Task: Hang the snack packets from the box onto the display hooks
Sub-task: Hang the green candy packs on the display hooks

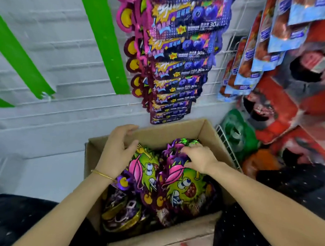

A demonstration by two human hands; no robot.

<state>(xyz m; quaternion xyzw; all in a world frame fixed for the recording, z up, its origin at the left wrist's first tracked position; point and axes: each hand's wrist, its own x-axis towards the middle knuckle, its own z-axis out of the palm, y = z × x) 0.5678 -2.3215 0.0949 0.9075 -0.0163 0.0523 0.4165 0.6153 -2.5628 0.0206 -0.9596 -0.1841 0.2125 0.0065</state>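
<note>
An open cardboard box [176, 130] sits between my knees, full of purple and green cartoon snack packets [184, 185]. My left hand [118, 150] reaches into the box's left side, fingers loosely curled over the top of one packet [145, 165]. My right hand [199, 157] lies on the top edge of another packet on the right, fingers bent over its purple rim. Above the box, a column of purple blueberry snack packets [181, 53] hangs on the wire grid's display hooks.
Blue and red packets [257, 58] hang at upper right. Red printed bags [284, 111] and green and orange bags [239, 135] pile up right of the box. Green strips [104, 37] cross the white wire grid wall [65, 82] on the left.
</note>
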